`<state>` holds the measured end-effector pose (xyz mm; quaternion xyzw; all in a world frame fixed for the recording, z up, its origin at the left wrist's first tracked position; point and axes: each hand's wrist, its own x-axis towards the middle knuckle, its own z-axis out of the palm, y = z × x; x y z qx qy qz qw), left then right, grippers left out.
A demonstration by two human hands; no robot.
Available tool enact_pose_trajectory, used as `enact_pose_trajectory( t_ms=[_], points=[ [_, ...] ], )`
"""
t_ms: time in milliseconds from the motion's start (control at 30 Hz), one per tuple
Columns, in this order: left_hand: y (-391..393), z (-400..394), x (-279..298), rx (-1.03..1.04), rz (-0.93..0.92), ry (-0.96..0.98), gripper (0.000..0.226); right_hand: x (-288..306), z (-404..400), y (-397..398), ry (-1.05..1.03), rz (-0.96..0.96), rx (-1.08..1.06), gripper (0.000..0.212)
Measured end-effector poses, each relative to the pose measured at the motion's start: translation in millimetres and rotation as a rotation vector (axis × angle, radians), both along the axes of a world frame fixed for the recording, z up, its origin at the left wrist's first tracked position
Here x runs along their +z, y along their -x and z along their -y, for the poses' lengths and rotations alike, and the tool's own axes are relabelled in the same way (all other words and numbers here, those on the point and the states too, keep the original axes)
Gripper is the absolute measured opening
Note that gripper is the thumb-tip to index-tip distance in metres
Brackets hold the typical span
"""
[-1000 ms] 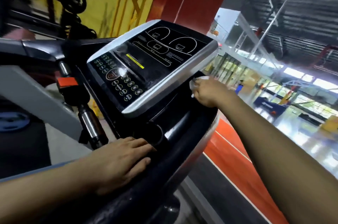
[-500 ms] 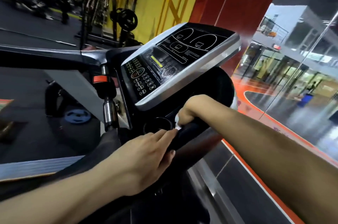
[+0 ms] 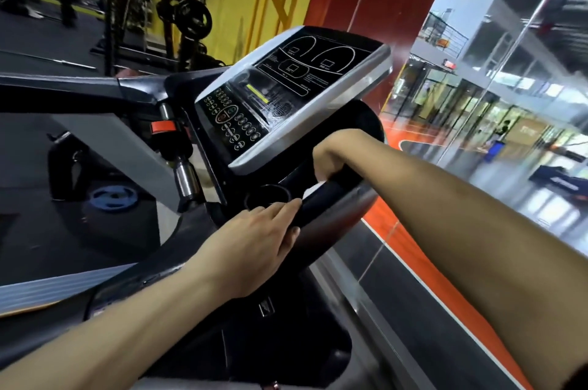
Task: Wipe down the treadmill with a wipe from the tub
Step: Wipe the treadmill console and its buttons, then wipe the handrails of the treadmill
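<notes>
— What can't you make out from up here?

— My right hand [image 3: 331, 160] curls down over the black handlebar [image 3: 331, 195] of the treadmill [image 3: 366, 132], fingers hidden behind it. Only a white sliver of the wipe [image 3: 313, 191] pokes out beneath, so I can't tell how I'm holding it.

— And your left hand [image 3: 254, 237]?

— Fingers straight, resting flat on the bar beside the round cup holder [image 3: 269, 195].

— Any writing?

— The console [image 3: 286, 93] has buttons and small print, too blurred to read. No tub shows.
</notes>
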<state>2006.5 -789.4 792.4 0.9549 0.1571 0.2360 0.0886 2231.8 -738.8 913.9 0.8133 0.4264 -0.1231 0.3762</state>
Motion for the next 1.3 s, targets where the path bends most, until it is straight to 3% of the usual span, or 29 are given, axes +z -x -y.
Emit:
enact_pose_trajectory(
  t_ms=[233, 300, 433, 567, 800, 967, 1167, 1300],
  points=[
    [-3.4, -5.2, -7.6, 0.004, 0.031, -0.019, 0.078, 19.1, 67.7, 31.3, -0.440, -0.384, 0.305, 0.040],
    [-4.6, -3.2, -8.9, 0.011, 0.041, -0.030, 0.077, 3.5, 97.4, 31.4, -0.617, -0.397, 0.341, 0.028],
    [-6.9, -0.4, -10.2, 0.031, 0.033, -0.065, 0.072, -47.1, 132.8, 28.8, -0.971, -0.286, 0.519, 0.036],
    [-4.9, 2.3, -7.1, 0.056, 0.017, -0.029, 0.072, -71.4, 138.2, 12.9, -1.216, -0.382, 0.641, 0.032],
    [-9.4, 2.7, 8.4, 0.063, 0.014, 0.046, 0.056, -65.4, 145.6, -54.1, -1.478, -0.277, 0.727, 0.031],
    [-39.5, 15.2, 19.2, 0.106, 0.059, 0.003, 0.056, -72.3, 137.3, -80.5, -1.634, -0.339, 0.722, 0.034],
    [-113.8, 24.5, 37.7, 0.160, 0.097, -0.125, 0.069, -68.5, 122.7, -137.9, -1.756, -0.676, 0.543, 0.042],
    [-169.3, 25.1, 58.5, 0.247, 0.109, -0.215, 0.066, -62.2, 105.9, -173.9, -1.799, -0.902, 0.492, 0.039]
  ],
)
